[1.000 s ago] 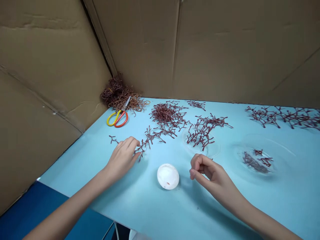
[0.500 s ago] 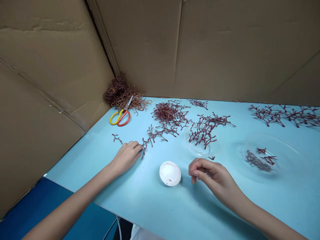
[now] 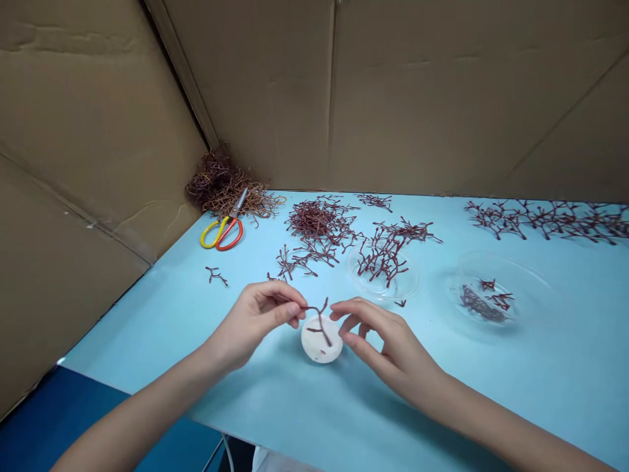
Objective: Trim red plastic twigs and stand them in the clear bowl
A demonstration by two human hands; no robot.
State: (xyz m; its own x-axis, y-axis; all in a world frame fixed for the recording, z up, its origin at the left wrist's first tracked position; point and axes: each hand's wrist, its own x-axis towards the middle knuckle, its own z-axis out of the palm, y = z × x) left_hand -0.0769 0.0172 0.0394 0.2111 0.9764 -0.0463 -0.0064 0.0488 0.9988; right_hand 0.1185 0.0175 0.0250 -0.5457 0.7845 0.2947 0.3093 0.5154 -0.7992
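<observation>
Between the thumb and fingers of my left hand (image 3: 265, 316) is a small reddish-brown branched twig (image 3: 320, 320), held by one end. Its forked part hangs over a small white round dish (image 3: 314, 351) with a few specks in it. My right hand (image 3: 378, 334) hovers just right of the dish, thumb and fingers apart, with nothing visible between them; its fingertips are close to the twig but do not appear to touch it. One loose twig (image 3: 216, 276) lies on the table to the left.
Yellow-and-red-handled scissors (image 3: 223, 229) lie before a tangled brown heap (image 3: 221, 183). A dense twig pile (image 3: 317, 219) sits mid-table. One clear plastic lid (image 3: 413, 288) bears upright twigs; a clear container (image 3: 459, 275) at right holds small pieces. Cardboard walls (image 3: 393, 98) stand behind and left.
My left hand has picked up a twig from the table and carried it right, over the white dish. My right hand has moved left toward the twig and opened. The view has shifted slightly.
</observation>
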